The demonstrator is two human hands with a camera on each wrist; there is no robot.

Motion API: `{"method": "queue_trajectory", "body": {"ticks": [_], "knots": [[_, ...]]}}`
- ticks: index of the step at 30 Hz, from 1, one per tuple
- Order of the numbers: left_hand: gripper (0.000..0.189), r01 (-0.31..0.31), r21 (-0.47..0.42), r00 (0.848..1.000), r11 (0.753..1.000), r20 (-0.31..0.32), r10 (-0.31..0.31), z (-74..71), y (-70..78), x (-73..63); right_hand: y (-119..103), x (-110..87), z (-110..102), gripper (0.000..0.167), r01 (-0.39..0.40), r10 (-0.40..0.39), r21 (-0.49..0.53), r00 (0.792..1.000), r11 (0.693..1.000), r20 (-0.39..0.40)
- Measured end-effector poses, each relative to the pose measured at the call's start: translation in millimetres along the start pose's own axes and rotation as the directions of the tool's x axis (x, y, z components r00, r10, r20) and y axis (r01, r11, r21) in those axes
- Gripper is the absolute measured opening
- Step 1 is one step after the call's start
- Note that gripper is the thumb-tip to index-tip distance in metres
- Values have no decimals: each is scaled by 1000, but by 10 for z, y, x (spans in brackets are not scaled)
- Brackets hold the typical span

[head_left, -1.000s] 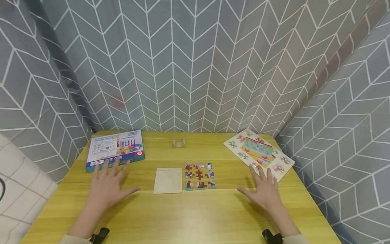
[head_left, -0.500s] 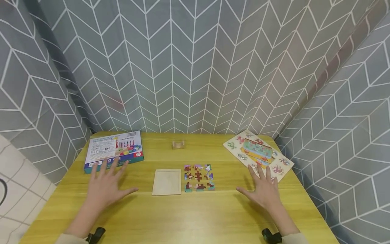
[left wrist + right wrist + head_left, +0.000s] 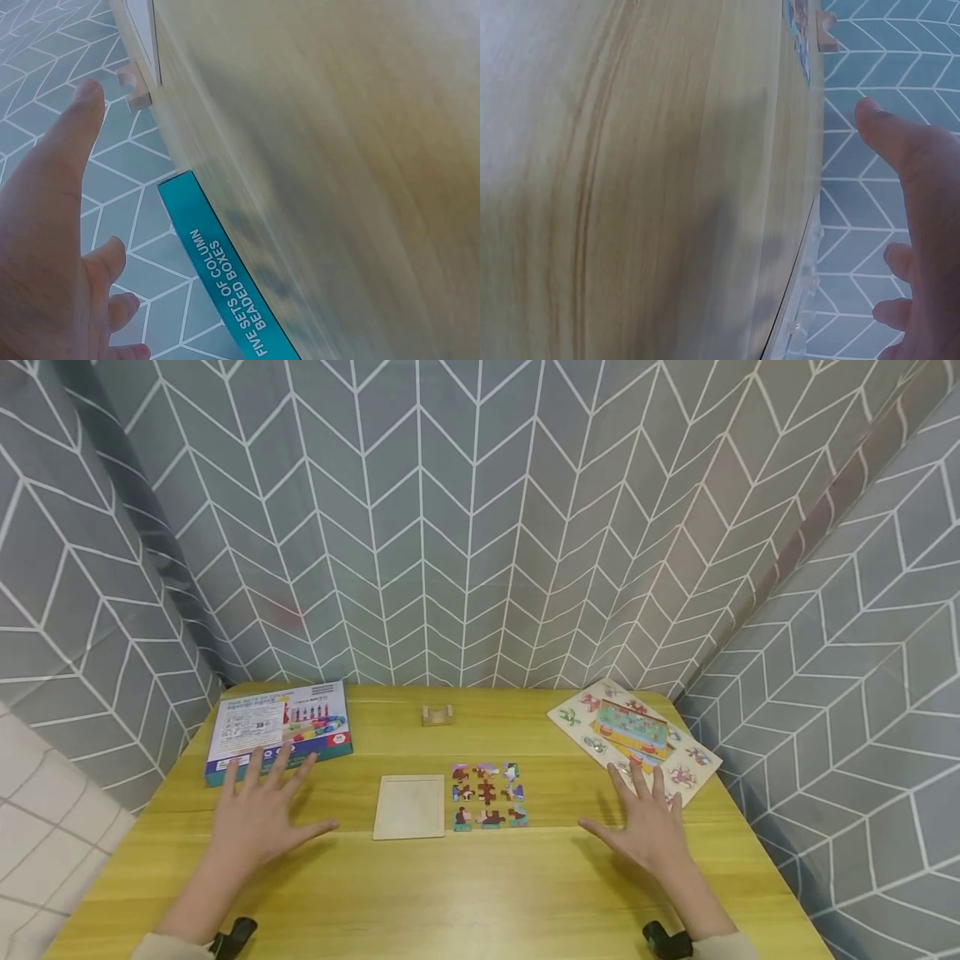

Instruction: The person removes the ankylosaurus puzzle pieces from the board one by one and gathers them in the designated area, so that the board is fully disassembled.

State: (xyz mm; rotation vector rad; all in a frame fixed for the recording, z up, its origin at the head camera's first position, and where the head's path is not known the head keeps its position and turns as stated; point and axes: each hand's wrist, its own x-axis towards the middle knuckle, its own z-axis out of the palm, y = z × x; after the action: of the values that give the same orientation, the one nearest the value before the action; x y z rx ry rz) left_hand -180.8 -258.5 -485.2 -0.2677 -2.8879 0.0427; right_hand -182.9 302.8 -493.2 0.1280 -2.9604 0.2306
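Observation:
With fingers spread, my left hand (image 3: 258, 818) hovers above the table just in front of the beaded-boxes carton (image 3: 279, 727), holding nothing. Its shadow falls on the wood in the left wrist view, apart from the carton's teal side (image 3: 217, 262). My right hand (image 3: 648, 827) is spread too, holding nothing, its fingertips over the near corner of a board with coloured animal pictures (image 3: 573, 714). Between the hands lie a shallow square wooden tray (image 3: 409, 807) and, to its right, several jigsaw pieces (image 3: 487, 793) laid out in spaced rows.
A small wooden block with a curved notch (image 3: 437, 716) stands near the table's back edge. Colourful cards (image 3: 633, 727) lie on the picture board. Patterned grey curtains (image 3: 465, 527) hang behind and beside the yellow wooden table (image 3: 465, 893).
The head view shifts slightly, moving everything a little to the left in it. Both hands keep their spread pose, and the objects stay where they were on the table.

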Motion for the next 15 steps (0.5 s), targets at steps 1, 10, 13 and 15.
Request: {"method": "queue_trajectory", "body": {"ticks": [1,10,13,15], "knots": [[117,0,-3,1000,1000,-1,0,4,-1,-2,2,0,-4,108,1,-1,0,1000,1000,-1],[114,7,-20,1000,1000,-16,-7,18,-49,-16,-9,8,-15,107,15,-15,-1,1000,1000,-7],[113,9,-32,1000,999,-23,-10,26,-78,-17,-9,1,-1,106,15,-15,-1,1000,1000,-6],[113,12,-36,1000,999,-23,-13,26,-84,-18,-8,-2,3,106,14,-14,0,1000,1000,-6]]}}
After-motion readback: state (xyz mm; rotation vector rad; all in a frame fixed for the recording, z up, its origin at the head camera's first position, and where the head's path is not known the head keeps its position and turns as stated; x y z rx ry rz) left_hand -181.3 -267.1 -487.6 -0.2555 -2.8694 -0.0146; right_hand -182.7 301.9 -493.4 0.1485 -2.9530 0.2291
